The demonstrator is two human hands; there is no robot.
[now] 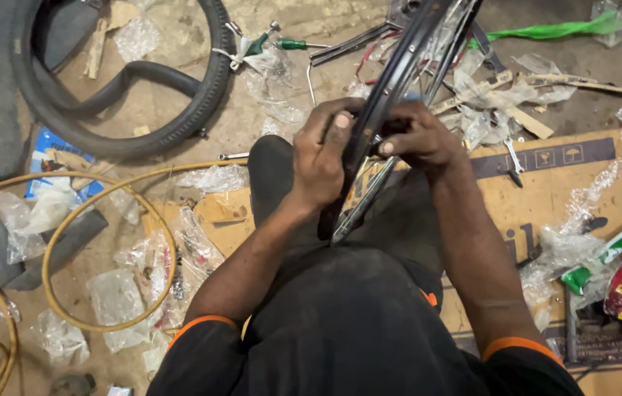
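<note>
A black bicycle wheel rim [397, 70] with thin metal spokes stands on edge across my lap and runs up to the top of the view. My left hand [323, 158] wraps around the rim from the left, thumb on top. My right hand [419, 139] grips the same stretch of rim from the right, fingers pinched at its inner side. What the fingertips hold there is hidden. My knee in dark trousers [274, 172] lies under the hands.
A black tyre [204, 95] with an inner tube lies top left. Tan rim strips [50, 242] loop on the floor at left. Crumpled plastic wrappers [116, 297], a green-handled screwdriver [292, 45], a wrench [513, 158] and flattened cardboard [546, 191] surround me. Green-and-white frame parts [619, 246] lie at right.
</note>
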